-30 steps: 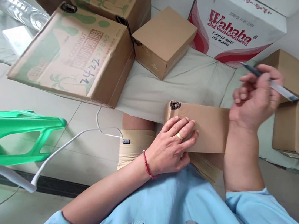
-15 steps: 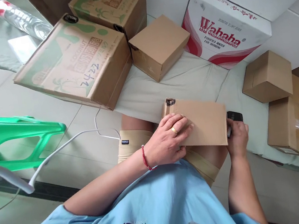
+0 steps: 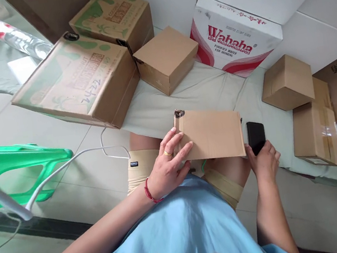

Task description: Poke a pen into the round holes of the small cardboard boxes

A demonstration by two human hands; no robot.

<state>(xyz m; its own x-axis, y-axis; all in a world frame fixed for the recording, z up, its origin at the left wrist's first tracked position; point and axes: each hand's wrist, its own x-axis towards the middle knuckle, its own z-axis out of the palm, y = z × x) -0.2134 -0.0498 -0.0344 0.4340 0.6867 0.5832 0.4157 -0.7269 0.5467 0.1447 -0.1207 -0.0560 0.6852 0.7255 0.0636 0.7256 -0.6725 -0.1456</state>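
Note:
A plain brown cardboard box (image 3: 216,132) rests across my thighs, its far left corner marked with a dark, torn-looking patch. My left hand (image 3: 169,160), with a ring and a red bracelet, lies on the left end of this box, fingers spread and stretched over its top. To the right of the box, my right hand (image 3: 264,161) grips the near end of a black smartphone (image 3: 256,135). The phone's dark face points up, a little above the pale green sheet. A bit of green cord (image 3: 204,164) shows below the box's near edge.
Ahead on the sheet (image 3: 212,79) stand printed coconut cartons (image 3: 114,81), a small brown box (image 3: 166,59) and a white Wahaha carton (image 3: 231,41). More brown boxes (image 3: 288,81) are stacked at right. At left are a green plastic stool (image 3: 61,154) and a white cable (image 3: 52,179).
My left hand has slid left along the box top, its fingers spreading wider. The phone has come out from beside the box's right end, now fully visible and lying flatter in my right hand.

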